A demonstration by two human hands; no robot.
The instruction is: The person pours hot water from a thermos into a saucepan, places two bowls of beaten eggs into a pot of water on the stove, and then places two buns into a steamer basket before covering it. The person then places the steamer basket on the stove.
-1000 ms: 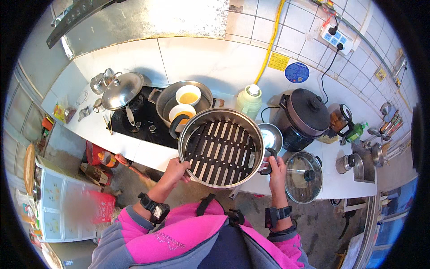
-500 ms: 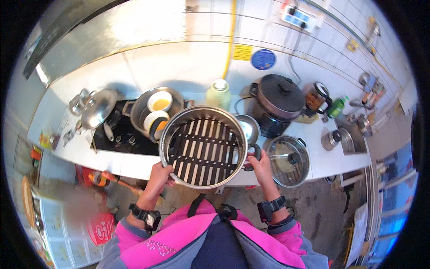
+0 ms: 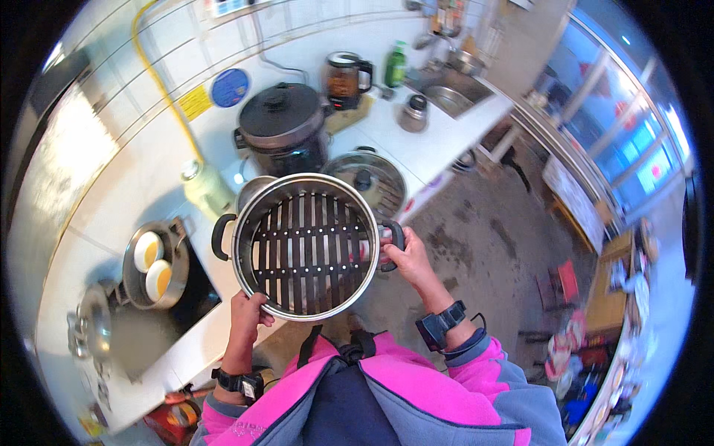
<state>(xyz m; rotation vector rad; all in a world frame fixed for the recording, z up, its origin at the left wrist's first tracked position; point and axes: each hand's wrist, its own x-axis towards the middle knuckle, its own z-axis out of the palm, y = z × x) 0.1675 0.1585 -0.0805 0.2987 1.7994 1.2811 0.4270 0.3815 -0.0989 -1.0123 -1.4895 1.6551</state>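
A round steel steamer tier [image 3: 312, 269] with a slatted bottom and two black side handles is held up in front of me, tilted so I look down into it. Its right handle is in the grip of my right hand [image 3: 411, 260]. My left hand [image 3: 249, 316] pinches the steel rim at the lower left, thumb on top. The left handle stands free. Just beyond the tier, partly covered by it, are a glass-lidded pot [image 3: 383, 182] and a small metal bowl [image 3: 253, 192] on the white counter [image 3: 394, 145].
A black electric cooker [image 3: 282, 134] stands behind the tier, with a pale green flask [image 3: 204, 189] to its left. Farther left, a pan [image 3: 175, 286] with two bowls sits on the black stove. A glass kettle [image 3: 346, 80], green bottle [image 3: 396, 65] and sink [image 3: 450, 97] lie toward the back right.
My view has turned right, so the counter now slants across it and more floor shows. The tier stays in both hands and has rotated slightly, bringing its left handle into sight.
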